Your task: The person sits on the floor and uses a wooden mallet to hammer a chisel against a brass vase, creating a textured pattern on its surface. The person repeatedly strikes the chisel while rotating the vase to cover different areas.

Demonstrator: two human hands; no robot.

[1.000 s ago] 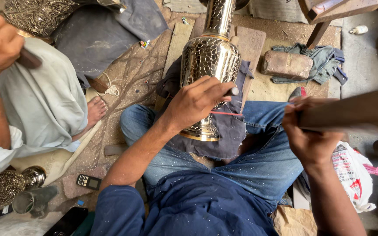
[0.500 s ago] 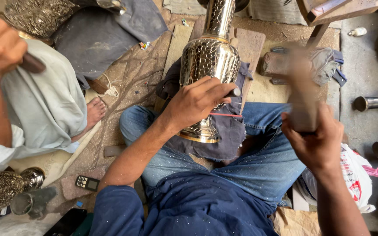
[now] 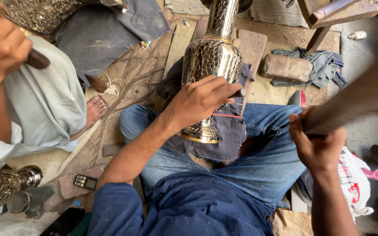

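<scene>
The person sits on a dusty floor (image 3: 136, 74) with blue-jeaned legs around a dark cloth (image 3: 224, 140); the left hand (image 3: 200, 99) is closed on a thin punch, its tip hidden against the hammered brass vessel (image 3: 211, 65) lying on that cloth, and the right hand (image 3: 318, 142) is closed around a wooden mallet handle (image 3: 355, 102). The handle is motion-blurred and its head is cut off at the frame edge. Farther out lie a brick (image 3: 286, 67) on grey rags and, at left, a co-worker's hand (image 3: 1, 41) gripping a tool, while the vessel's neck runs out of view.

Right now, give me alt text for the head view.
A seated person's left hand presses a thin punch against a patterned metal vase lying across their lap, while the right hand grips a motion-blurred hammer. Another person's hand works at upper left.
</scene>
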